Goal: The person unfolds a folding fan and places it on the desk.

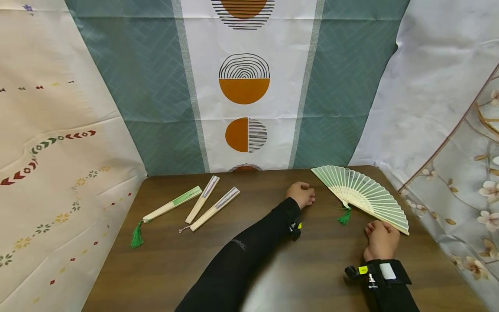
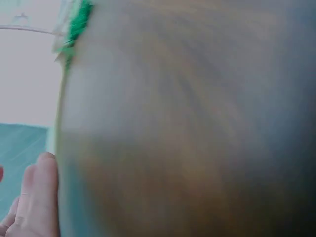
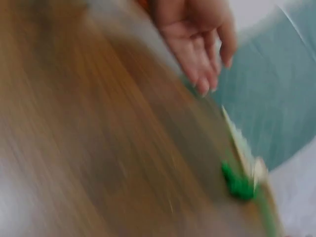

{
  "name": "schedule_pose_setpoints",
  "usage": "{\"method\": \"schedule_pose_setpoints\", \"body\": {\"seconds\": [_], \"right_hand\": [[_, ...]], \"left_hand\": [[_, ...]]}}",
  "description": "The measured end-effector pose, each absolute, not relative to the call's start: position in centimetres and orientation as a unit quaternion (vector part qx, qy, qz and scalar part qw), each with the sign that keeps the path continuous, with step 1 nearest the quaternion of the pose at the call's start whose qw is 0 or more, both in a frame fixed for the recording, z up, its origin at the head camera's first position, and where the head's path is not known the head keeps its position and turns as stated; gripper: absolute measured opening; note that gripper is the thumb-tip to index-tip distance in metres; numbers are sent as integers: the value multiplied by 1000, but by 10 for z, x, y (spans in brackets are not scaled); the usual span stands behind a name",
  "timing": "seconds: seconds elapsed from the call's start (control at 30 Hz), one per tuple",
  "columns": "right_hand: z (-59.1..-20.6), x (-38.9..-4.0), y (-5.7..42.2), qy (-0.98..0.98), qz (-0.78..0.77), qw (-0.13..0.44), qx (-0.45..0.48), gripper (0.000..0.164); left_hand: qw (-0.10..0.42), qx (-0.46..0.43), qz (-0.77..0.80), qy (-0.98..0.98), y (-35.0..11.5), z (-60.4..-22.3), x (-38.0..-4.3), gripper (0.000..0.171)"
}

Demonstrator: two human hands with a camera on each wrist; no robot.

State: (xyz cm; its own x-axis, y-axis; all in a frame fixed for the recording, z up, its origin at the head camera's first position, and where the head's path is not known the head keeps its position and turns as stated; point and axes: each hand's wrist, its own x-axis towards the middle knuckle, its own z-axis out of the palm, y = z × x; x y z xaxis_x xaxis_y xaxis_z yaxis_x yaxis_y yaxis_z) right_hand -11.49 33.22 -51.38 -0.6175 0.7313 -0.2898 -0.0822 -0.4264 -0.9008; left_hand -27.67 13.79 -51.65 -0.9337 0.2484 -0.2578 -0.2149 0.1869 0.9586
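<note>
A pale green folding fan (image 1: 362,190) lies spread at the table's right, its green tassel (image 1: 345,216) hanging from the pivot. My left hand (image 1: 301,194) is left of the fan, apart from it, with loosely bent fingers and nothing in them. In the right wrist view, this left hand (image 3: 195,44) shows its palm side and relaxed fingers. My right hand (image 1: 381,240) is right at the fan's lower edge, knuckles up, fingers loosely bent and fingertips partly hidden. The left wrist view catches left fingers (image 2: 39,197) and the blurred tassel (image 2: 79,24).
On the left of the brown table (image 1: 312,268) lie three folded fans: a green one (image 1: 171,203) with a green tassel, a pale one (image 1: 202,199) and another pale one (image 1: 215,209) with a small cord. Patterned cloths (image 1: 335,86) hang behind and beside the table.
</note>
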Motion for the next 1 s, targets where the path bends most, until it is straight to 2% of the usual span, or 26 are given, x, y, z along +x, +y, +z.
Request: {"method": "schedule_pose_setpoints", "body": {"seconds": [0.07,0.13,0.2,0.23,0.3,0.33,0.43,0.53,0.67,0.8,0.87,1.0], "right_hand": [[-510,-123,314,-530,735,273,-322,16],[-505,-131,290,-616,685,261,-286,17],[-499,-138,264,-704,625,238,-238,22],[-496,-140,250,-744,595,220,-208,27],[-493,-146,223,-809,540,184,-145,37],[-492,-149,209,-832,518,163,-114,42],[-494,-155,166,-878,468,95,-30,52],[-498,-160,128,-901,429,50,39,61],[-504,-166,94,-902,421,23,97,66],[-521,-171,84,-905,405,3,132,72],[-524,-169,84,-908,393,-22,142,75],[-513,-164,81,-911,384,-76,133,78]], "left_hand": [[126,74,587,796,113,-522,-285,32],[75,124,523,840,80,-519,-288,31],[3,157,450,879,44,-522,-289,30],[-33,163,424,891,26,-525,-288,30],[-42,144,394,907,-12,-511,-275,33],[-70,135,378,913,-29,-513,-271,33],[-108,101,349,925,-74,-507,-252,36],[-132,78,318,936,-106,-525,-250,41],[-115,60,252,959,-126,-555,-259,57],[-90,46,209,973,-131,-557,-249,66],[-86,42,199,975,-131,-557,-246,61],[-103,35,160,981,-131,-568,-247,27]]}}
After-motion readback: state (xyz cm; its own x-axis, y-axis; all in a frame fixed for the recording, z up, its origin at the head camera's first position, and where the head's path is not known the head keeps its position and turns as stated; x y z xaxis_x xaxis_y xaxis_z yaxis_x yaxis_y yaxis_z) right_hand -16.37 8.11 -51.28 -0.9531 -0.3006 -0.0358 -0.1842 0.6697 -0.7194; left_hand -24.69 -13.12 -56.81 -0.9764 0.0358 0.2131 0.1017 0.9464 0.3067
